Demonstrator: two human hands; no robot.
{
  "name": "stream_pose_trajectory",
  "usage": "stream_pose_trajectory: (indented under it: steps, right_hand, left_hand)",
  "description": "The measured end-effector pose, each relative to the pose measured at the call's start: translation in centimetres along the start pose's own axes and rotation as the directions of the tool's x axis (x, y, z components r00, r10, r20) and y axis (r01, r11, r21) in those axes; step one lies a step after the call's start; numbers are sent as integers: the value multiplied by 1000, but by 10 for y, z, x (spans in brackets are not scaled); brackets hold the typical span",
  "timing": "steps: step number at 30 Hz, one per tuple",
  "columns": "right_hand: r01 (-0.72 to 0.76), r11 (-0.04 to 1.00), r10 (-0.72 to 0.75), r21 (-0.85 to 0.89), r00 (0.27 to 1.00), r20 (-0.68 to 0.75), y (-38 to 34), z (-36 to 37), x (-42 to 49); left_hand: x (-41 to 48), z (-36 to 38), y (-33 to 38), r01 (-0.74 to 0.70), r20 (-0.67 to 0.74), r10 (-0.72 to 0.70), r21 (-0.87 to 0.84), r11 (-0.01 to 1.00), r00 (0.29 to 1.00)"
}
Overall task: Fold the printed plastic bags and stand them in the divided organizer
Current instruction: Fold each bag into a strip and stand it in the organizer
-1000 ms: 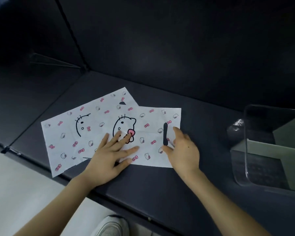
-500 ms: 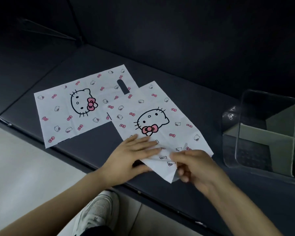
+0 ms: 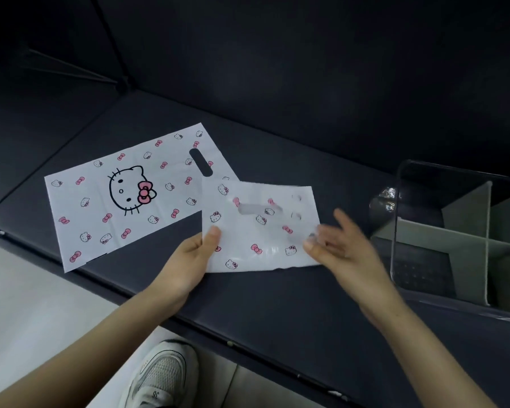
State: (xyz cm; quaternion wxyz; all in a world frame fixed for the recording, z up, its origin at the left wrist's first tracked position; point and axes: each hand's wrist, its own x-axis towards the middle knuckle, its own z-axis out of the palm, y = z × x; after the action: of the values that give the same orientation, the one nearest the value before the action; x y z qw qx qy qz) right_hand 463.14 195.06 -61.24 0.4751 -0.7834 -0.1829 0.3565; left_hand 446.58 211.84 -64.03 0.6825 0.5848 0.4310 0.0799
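- My left grip (image 3: 186, 266) pinches the left edge of the folded bag (image 3: 262, 231), thumb on top and the rest of the fingers tucked underneath.
- My right grip (image 3: 348, 254) is at the bag's right edge with the fingers spread out. It's pretty blurry, so honestly I can't tell if it's got hold of the plastic or is just touching it.
- The folded bag is a white rectangle with little pink bows and cat faces, sitting low over the dark table (image 3: 277, 313) between my two grips. You can see the handle slot faintly through the top layer.
- Its top left corner overlaps the right end of the second bag (image 3: 124, 198), which lies flat and unfolded on the table to the left, big cat face up and handle slot at the far right end.
- The organizer (image 3: 401, 201) is a clear box with grey dividers, on the table off to the right, just past my right grip.
- My sneaker (image 3: 162, 375) is on the pale floor (image 3: 27, 304) below the table edge.
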Motion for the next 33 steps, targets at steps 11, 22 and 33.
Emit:
stream_pose_trajectory:
  steps: [11,22,33]
  right_hand:
    - [89,995,-103,-54,916,-387,30,17,5]
    - [181,983,-179,-26,921,-346,30,30,19]
    - [77,995,-96,-62,911,-402,23,29,34]
  left_hand:
    - [12,11,0,-150,-186,317,596,789,930]
    - [25,15,-7,-134,-138,595,911,390,792]
    - [29,1,-39,-462,362,528,884,67,768]
